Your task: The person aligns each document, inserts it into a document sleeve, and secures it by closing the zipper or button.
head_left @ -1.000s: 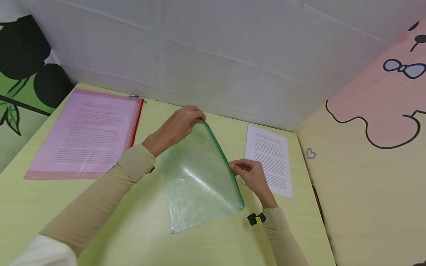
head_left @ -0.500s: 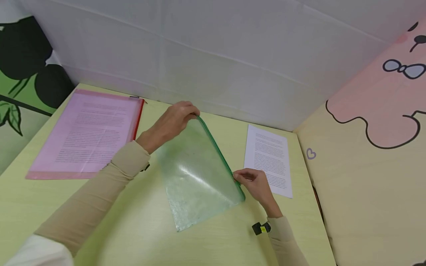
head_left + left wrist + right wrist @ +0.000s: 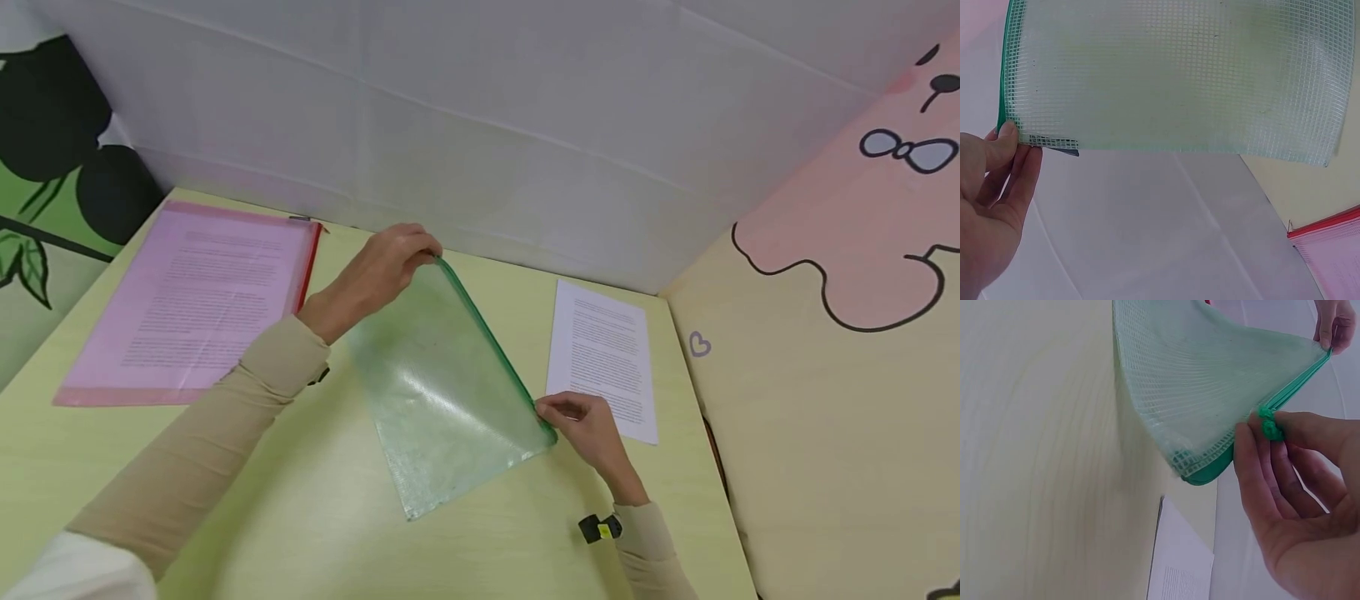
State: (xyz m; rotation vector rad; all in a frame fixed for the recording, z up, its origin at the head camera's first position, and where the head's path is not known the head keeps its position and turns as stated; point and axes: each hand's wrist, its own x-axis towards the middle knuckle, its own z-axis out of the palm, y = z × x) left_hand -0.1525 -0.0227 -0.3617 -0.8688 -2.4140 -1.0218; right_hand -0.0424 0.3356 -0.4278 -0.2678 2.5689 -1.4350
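A see-through green mesh zip pouch (image 3: 442,375) is held tilted over the table, its green zipper edge (image 3: 487,329) slanting from upper left to lower right. At the far end of that edge, my left hand (image 3: 378,271) pinches the pouch's corner between thumb and fingers, as the left wrist view also shows. My right hand (image 3: 592,429) is close to the near end of the zipper. In the right wrist view its thumb and fingers pinch the green zipper slider (image 3: 1268,423), near the rounded corner. No sheet shows inside the pouch.
A pink zip pouch (image 3: 210,292) with a red zipper and a printed page inside lies at the left of the pale table (image 3: 480,550). White printed paper (image 3: 603,358) lies at the right, behind my right hand. A whitish wall covering (image 3: 480,167) borders the table's back edge.
My right hand has slid down along the zipper with the slider, toward the near corner. My left hand has drawn the far corner a little up and left.
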